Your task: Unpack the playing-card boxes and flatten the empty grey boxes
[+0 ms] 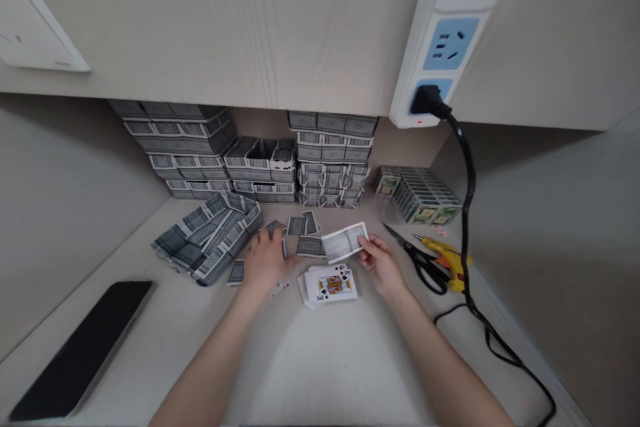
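Open card-walled tray (207,237) left of the left hand (265,260), loose folded cards inside. Left fingers spread over table cards (276,230); right hand (383,267) pinches a joined card strip (344,242) (just above the face-up king pile (331,284)).

The right hand (384,265) grips a card piece (345,242) at frame centre. The left hand (266,259) contacts loose cards (274,227).

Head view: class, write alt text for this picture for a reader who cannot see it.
A person's right hand holds a patterned card strip; the left hand spreads over loose cards, beside a king-topped pile. Blocks built of cards stand behind; scissors and a glue gun lie to the right.
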{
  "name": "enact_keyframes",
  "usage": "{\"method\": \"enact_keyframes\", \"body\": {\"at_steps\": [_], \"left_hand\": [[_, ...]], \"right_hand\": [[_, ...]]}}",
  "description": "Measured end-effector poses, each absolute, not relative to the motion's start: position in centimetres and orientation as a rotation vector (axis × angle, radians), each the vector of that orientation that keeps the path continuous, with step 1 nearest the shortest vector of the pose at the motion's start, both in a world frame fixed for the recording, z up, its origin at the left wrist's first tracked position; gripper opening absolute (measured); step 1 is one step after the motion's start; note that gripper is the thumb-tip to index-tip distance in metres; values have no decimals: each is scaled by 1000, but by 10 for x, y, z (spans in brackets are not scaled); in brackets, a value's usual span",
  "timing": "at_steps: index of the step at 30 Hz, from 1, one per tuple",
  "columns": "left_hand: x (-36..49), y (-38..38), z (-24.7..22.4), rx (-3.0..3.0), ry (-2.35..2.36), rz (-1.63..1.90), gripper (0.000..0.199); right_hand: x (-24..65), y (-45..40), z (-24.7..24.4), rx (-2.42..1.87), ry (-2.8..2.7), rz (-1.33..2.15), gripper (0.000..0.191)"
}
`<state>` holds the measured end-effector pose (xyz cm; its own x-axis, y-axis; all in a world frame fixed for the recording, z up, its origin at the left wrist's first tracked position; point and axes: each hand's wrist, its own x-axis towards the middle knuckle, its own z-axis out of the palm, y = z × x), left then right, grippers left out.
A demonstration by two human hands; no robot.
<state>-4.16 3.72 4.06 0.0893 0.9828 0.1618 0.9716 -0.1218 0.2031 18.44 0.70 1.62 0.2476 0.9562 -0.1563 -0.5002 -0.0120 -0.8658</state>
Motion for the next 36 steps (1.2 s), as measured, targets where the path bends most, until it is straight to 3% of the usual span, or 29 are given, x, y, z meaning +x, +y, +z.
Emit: {"method": "enact_keyframes", "body": {"at_steps": [2, 7, 14, 26, 32, 36], "left_hand": [[-41, 33, 41, 2272, 2052, 243, 75], [-40, 35, 37, 2235, 1947, 155, 70], [-32, 37, 31, 2359, 1913, 334, 54], [-22, 47, 7, 2574, 1361, 648, 41], [-37, 48, 28, 2447, 1849, 626, 42], [-54, 47, 37, 2239, 2135, 307, 64]], "right_hand": [[184, 7, 15, -991, -578, 1278, 23], [184, 8, 10, -1017, -521, 1227, 28], [185, 12, 9, -880, -366, 1335, 23], [185, 8, 16, -780, -421, 1401, 16], [182, 6, 16, -877, -472, 1373, 24], [181, 6, 14, -931, -549, 1398, 26]]}}
